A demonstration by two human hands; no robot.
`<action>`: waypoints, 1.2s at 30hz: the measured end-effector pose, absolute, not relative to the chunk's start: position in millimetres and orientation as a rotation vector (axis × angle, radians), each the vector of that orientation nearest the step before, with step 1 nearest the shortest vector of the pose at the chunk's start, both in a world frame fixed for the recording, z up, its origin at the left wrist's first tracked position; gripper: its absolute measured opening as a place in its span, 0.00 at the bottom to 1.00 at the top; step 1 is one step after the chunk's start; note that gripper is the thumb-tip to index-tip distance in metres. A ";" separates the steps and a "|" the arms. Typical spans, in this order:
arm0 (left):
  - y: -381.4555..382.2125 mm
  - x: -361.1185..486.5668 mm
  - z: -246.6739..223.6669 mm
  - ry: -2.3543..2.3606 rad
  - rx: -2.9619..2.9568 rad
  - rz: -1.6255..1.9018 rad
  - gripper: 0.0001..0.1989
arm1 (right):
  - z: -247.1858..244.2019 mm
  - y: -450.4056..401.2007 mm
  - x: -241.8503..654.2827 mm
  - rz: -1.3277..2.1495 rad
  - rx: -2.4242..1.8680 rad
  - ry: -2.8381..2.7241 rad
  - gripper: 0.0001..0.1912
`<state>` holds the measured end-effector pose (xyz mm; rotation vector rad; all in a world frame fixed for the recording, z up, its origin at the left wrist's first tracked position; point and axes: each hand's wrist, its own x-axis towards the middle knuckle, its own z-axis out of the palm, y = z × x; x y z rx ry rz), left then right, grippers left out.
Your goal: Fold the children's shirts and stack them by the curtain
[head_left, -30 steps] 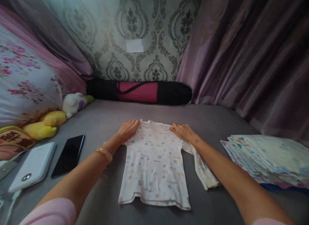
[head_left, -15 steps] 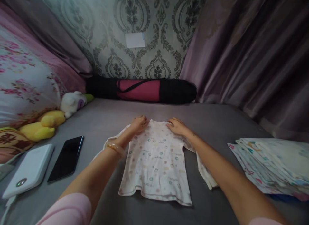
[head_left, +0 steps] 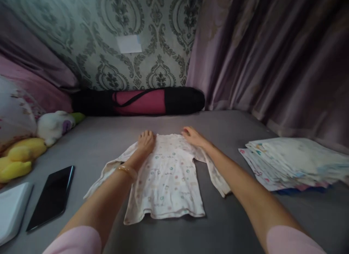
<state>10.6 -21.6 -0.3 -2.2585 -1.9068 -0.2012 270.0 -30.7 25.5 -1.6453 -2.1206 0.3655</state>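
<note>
A small white long-sleeved shirt [head_left: 167, 174] with a faint coloured print lies spread on the grey bed sheet [head_left: 223, 225], collar away from me, one sleeve out to each side. My left hand [head_left: 147, 140] rests palm down on the shirt's left shoulder, its fingers apart. At the right shoulder, beside the collar, is my right hand [head_left: 193, 135]; its fingers are bent and close together at the cloth's edge, and whether they pinch it is too small to tell. My forearms partly cover both sleeves.
A stack of folded printed cloths [head_left: 294, 161] lies at the right. On the left are a black phone [head_left: 51, 197], a white power bank [head_left: 13, 210], a yellow plush [head_left: 21, 155] and a white plush [head_left: 54, 126]. A black and pink long bag [head_left: 141, 102] lies along the wall.
The view has turned to the right, so most things sit further left. The fingers of my left hand have spread flatter on the shoulder. My right hand stays by the collar.
</note>
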 end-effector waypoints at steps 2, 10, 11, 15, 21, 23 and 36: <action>-25.1 15.9 7.5 -1.856 -2.241 -0.175 0.15 | 39.3 -55.9 299.4 0.344 -1.726 -2.061 0.13; -48.7 85.2 27.6 -1.541 -2.707 -0.338 0.14 | 49.4 -188.1 367.3 0.694 -2.332 -1.900 0.21; -51.1 97.8 24.6 -1.491 -2.789 -0.407 0.14 | 47.6 -195.5 367.7 0.662 -2.368 -1.910 0.21; -58.4 135.9 2.9 -1.406 -2.949 -0.746 0.16 | 38.4 -206.3 367.9 0.572 -2.348 -1.913 0.18; -61.1 145.5 -24.7 -1.380 -2.926 -0.902 0.19 | 32.7 -202.8 379.2 0.861 -1.977 -1.725 0.10; -60.1 144.1 -27.5 -1.367 -2.927 -0.914 0.19 | 34.1 -199.0 381.6 0.817 -1.899 -1.549 0.09; -69.1 150.5 -15.8 -1.244 -2.887 -0.640 0.23 | 32.8 -175.9 413.5 0.018 -2.162 -1.409 0.16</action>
